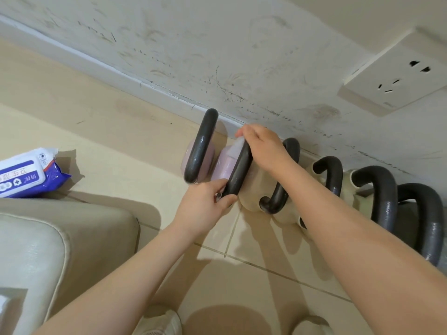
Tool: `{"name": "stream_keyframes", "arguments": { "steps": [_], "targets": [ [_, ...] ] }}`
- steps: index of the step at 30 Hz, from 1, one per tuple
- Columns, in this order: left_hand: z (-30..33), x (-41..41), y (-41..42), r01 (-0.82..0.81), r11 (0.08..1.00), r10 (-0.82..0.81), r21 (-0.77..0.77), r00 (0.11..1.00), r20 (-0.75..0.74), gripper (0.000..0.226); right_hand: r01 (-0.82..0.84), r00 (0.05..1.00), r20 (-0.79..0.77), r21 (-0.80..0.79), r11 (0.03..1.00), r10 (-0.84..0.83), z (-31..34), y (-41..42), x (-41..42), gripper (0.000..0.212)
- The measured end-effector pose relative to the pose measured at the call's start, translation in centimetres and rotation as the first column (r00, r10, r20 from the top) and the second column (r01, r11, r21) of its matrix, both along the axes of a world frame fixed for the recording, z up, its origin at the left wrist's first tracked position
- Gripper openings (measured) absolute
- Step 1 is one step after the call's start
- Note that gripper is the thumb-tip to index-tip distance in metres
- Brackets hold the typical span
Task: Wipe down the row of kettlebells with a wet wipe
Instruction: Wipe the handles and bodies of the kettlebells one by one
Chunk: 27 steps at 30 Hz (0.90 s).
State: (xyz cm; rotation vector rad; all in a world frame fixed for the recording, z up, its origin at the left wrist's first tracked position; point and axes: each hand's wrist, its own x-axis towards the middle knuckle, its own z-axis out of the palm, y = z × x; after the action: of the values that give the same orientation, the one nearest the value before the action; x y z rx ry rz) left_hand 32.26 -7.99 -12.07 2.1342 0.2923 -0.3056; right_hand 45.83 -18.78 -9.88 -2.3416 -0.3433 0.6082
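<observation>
Several kettlebells with dark grey handles stand in a row along the wall. The leftmost pink kettlebell stands free. Beside it is a second pink kettlebell. My left hand grips the near end of its handle. My right hand is curled over the far end of that handle and presses a white wet wipe against it. To the right stand cream kettlebells and further dark handles, partly hidden behind my right forearm.
A blue and white pack of wet wipes lies on the tiled floor at left. A beige cushioned seat fills the lower left. A wall socket sits on the scuffed wall. My shoes show at the bottom.
</observation>
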Motion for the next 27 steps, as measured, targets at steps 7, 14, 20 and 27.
{"name": "stream_keyframes", "arguments": {
  "steps": [7,14,20,27],
  "targets": [
    [0.4,1.2,-0.1,-0.006,0.999,0.004,0.034,0.998,0.063,0.028,0.717,0.669,-0.572,0.329,0.615,-0.475,-1.8,0.8,-2.9,0.056],
    [0.2,2.5,-0.3,-0.118,0.978,0.118,-0.172,0.993,-0.007,0.023,0.66,0.733,-0.558,0.444,0.606,-0.389,-3.1,1.5,-10.0,0.045],
    [-0.6,0.9,-0.1,-0.292,0.869,0.209,-0.4,0.948,-0.238,0.048,0.507,0.853,-0.348,0.381,0.773,-0.388,-5.3,1.5,-14.7,0.031],
    [1.1,0.0,0.3,-0.569,0.537,0.341,-0.623,0.821,-0.457,0.065,0.255,0.962,0.034,0.239,0.937,-0.271,-4.7,1.6,-14.2,0.033]
  ]
}}
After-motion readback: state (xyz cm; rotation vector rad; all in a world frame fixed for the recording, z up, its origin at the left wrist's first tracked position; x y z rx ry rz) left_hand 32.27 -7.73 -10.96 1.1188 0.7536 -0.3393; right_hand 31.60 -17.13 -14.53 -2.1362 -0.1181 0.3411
